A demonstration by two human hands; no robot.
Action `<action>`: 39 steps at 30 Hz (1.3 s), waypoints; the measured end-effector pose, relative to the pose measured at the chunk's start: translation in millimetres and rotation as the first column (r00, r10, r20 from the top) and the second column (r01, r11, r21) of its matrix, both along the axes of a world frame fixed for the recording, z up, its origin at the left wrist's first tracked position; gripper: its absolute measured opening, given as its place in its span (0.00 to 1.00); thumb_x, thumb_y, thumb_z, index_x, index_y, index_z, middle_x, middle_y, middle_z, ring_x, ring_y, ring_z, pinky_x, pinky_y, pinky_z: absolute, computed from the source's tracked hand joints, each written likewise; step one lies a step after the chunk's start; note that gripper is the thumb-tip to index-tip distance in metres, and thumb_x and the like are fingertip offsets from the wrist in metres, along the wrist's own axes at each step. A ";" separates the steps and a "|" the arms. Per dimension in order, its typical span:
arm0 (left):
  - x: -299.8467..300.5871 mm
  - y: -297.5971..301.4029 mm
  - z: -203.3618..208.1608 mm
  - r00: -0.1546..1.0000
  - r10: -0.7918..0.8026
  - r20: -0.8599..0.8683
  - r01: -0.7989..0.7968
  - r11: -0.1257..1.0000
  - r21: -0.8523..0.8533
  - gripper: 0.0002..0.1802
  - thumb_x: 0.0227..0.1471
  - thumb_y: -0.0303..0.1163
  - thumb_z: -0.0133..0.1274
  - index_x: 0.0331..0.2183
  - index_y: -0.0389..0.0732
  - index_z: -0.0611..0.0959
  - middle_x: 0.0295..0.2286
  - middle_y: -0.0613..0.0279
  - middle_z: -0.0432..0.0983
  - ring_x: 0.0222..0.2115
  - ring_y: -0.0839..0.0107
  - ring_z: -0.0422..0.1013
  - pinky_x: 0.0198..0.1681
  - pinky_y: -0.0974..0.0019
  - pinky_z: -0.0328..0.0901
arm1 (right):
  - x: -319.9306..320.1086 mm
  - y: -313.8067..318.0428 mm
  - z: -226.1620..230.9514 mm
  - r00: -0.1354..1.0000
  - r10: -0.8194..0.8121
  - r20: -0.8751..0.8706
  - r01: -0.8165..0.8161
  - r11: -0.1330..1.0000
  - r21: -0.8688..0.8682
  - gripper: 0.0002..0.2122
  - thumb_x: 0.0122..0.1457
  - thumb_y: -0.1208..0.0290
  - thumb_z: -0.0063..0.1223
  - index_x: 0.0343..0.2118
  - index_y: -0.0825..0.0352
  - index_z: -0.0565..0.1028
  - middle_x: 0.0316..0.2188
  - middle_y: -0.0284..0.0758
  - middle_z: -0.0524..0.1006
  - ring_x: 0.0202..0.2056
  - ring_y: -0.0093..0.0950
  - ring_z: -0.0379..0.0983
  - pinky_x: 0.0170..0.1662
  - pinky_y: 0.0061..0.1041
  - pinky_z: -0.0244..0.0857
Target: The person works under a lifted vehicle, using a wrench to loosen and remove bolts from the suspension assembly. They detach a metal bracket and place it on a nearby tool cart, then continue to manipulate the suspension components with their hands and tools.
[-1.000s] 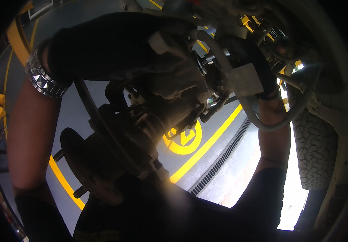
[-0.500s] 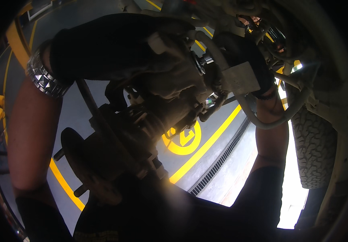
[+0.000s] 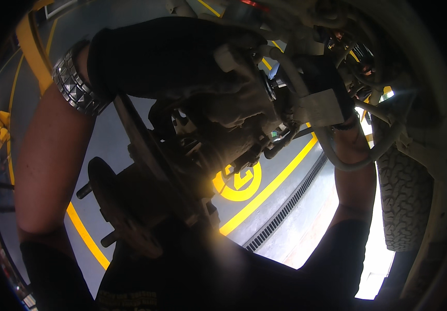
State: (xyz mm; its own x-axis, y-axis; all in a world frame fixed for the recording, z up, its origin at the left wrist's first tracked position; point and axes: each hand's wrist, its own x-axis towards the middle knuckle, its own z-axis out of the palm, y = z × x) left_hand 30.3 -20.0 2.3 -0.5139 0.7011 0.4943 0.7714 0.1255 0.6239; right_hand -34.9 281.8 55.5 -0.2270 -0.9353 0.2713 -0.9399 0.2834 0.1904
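Note:
My left hand (image 3: 176, 59), in a black glove with a steel bracelet (image 3: 78, 83) at the wrist, reaches over a dirty axle and hub assembly (image 3: 223, 111). Its fingers disappear in shadow beside the metal casting. On the right, my gloved right hand (image 3: 319, 75) is behind a curved hose (image 3: 288, 70) and a squarish block (image 3: 322, 108); its fingers are hidden too. Between both hands a shiny round metal piece (image 3: 269, 85) with a short bright shank shows, its kind unclear. Nearer me is the hub flange (image 3: 104, 194) with wheel studs (image 3: 84, 191) sticking out leftward.
A treaded tyre (image 3: 405, 202) stands at the right, beside the vehicle's frame (image 3: 441, 155). Hoses and rods crowd the upper right. Yellow lift arms (image 3: 34, 52) rise at the left. Below lie a grey floor with yellow lines (image 3: 270, 186) and a drain grate (image 3: 288, 205).
The whole view has shifted slightly, with the axle and both arms appearing a little farther right. My left wrist has moved slightly right and up; the right hand stays behind the block.

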 end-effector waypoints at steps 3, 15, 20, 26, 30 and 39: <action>-1.1 2.6 2.0 0.997 0.027 -0.074 -0.030 0.999 -0.033 0.35 0.55 0.50 0.49 0.56 0.36 0.65 0.51 0.47 0.67 0.49 0.61 0.69 0.50 0.62 0.66 | 3.9 -2.1 -1.5 0.992 -0.055 0.115 0.063 0.996 -0.067 0.15 0.44 0.72 0.61 0.36 0.68 0.74 0.32 0.36 0.76 0.30 0.36 0.74 0.33 0.29 0.66; -6.4 0.1 -4.4 0.989 0.048 -0.141 -0.057 0.996 -0.062 0.26 0.53 0.42 0.53 0.51 0.39 0.72 0.52 0.50 0.66 0.47 0.63 0.71 0.49 0.63 0.67 | 12.2 -7.8 0.2 0.985 -0.171 0.027 0.170 0.985 0.016 0.16 0.45 0.68 0.61 0.36 0.68 0.72 0.29 0.38 0.77 0.33 0.35 0.76 0.34 0.27 0.70; 2.2 -1.0 2.5 0.997 0.079 -0.004 -0.079 0.995 -0.067 0.24 0.52 0.41 0.54 0.49 0.40 0.75 0.52 0.51 0.66 0.48 0.64 0.70 0.49 0.64 0.67 | 15.6 -8.5 -1.2 0.944 -0.055 0.326 0.100 0.987 -0.123 0.17 0.47 0.72 0.62 0.42 0.66 0.73 0.33 0.38 0.76 0.33 0.34 0.76 0.35 0.26 0.70; 14.0 13.1 10.3 0.944 0.230 -0.239 -0.281 0.937 -0.208 0.25 0.54 0.42 0.52 0.51 0.40 0.73 0.50 0.52 0.69 0.47 0.65 0.71 0.49 0.64 0.68 | -5.6 16.8 -22.4 0.995 -0.089 0.042 0.093 0.990 -0.105 0.17 0.49 0.69 0.59 0.42 0.67 0.72 0.34 0.37 0.76 0.33 0.33 0.76 0.37 0.29 0.69; 16.1 12.6 10.9 0.979 0.203 0.003 -0.202 0.974 -0.102 0.24 0.55 0.42 0.51 0.50 0.39 0.73 0.49 0.52 0.70 0.46 0.66 0.71 0.48 0.65 0.68 | -3.3 12.5 -17.7 0.986 -0.166 0.035 0.167 0.986 -0.025 0.18 0.48 0.70 0.59 0.43 0.67 0.72 0.36 0.36 0.76 0.33 0.33 0.76 0.39 0.29 0.68; 17.6 15.3 12.1 0.980 0.172 0.098 -0.166 0.984 -0.062 0.24 0.57 0.41 0.49 0.51 0.38 0.72 0.48 0.54 0.70 0.46 0.66 0.71 0.46 0.67 0.70 | 17.1 -9.1 1.6 0.981 0.138 -0.139 -0.145 0.989 -0.039 0.12 0.49 0.69 0.60 0.35 0.67 0.76 0.32 0.37 0.75 0.28 0.37 0.74 0.29 0.28 0.67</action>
